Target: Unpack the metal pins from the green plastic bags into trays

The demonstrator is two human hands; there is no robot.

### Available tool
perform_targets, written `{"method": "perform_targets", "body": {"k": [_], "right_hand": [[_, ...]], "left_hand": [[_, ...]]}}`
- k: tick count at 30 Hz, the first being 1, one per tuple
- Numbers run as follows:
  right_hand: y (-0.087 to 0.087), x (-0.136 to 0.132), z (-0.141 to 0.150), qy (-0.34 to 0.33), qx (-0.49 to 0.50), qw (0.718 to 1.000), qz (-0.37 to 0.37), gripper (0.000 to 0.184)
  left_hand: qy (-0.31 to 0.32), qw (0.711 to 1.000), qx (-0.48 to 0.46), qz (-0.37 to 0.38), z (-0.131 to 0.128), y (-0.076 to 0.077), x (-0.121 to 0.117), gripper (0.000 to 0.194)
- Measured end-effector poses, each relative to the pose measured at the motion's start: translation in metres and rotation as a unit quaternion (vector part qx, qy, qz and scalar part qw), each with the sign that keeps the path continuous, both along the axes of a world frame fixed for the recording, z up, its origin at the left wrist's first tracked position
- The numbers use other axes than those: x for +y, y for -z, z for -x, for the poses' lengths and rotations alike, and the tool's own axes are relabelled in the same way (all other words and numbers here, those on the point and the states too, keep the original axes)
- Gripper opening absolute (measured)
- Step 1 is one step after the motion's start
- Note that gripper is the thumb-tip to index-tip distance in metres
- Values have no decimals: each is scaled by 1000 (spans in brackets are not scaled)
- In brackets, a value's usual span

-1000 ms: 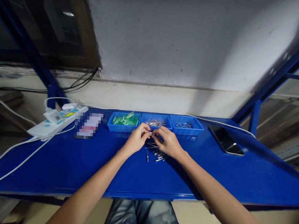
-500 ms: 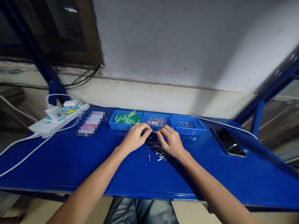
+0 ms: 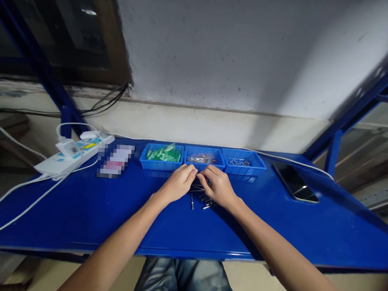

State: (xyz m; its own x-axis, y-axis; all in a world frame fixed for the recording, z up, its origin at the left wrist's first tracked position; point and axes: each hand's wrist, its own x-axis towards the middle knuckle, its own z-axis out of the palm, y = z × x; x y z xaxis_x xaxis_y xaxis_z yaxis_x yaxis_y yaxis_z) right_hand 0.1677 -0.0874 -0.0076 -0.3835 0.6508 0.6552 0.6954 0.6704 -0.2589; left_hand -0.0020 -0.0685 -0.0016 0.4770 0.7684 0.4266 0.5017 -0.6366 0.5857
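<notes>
Close together above the blue table [image 3: 174, 233], my left hand [image 3: 181, 180] and my right hand [image 3: 218, 185] meet at the fingertips, both closed in a pinch. Between them is a thin silver blind rivet, now mostly covered by the fingers. Below the right hand lies a loose pile of blind rivets [image 3: 207, 203], partly hidden by that hand. One single blind rivet [image 3: 192, 203] lies apart, to the left of the pile.
Behind the hands stand three blue bins: one with green bags [image 3: 164, 153], one with clear plastic bags [image 3: 201, 158], one with rivets [image 3: 239, 162]. A phone [image 3: 296, 183] lies right; a power strip [image 3: 60, 160] with white cables and a blurred item [image 3: 116, 160] lie left.
My hands have drawn closer together, the fingers curling in over the rivet that showed between the fingertips before. The pile and the bins stay as they were.
</notes>
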Motion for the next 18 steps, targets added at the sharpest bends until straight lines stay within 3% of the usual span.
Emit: {"method": "perform_targets", "body": {"k": [7, 11, 15, 18], "right_hand": [[0, -1, 0, -8, -26, 1000, 1, 26], [-2, -2, 2, 6, 32, 999, 21, 29], [-3, 0, 0, 16, 90, 994, 54, 33], [-1, 1, -2, 5, 91, 994, 61, 19]], "left_hand": [[7, 1000, -13, 28, -1, 2, 4, 30], [16, 994, -78, 81, 0, -2, 3, 27], [16, 995, -87, 44, 2, -4, 1, 21], [-20, 998, -62, 15, 3, -4, 1, 25]]}}
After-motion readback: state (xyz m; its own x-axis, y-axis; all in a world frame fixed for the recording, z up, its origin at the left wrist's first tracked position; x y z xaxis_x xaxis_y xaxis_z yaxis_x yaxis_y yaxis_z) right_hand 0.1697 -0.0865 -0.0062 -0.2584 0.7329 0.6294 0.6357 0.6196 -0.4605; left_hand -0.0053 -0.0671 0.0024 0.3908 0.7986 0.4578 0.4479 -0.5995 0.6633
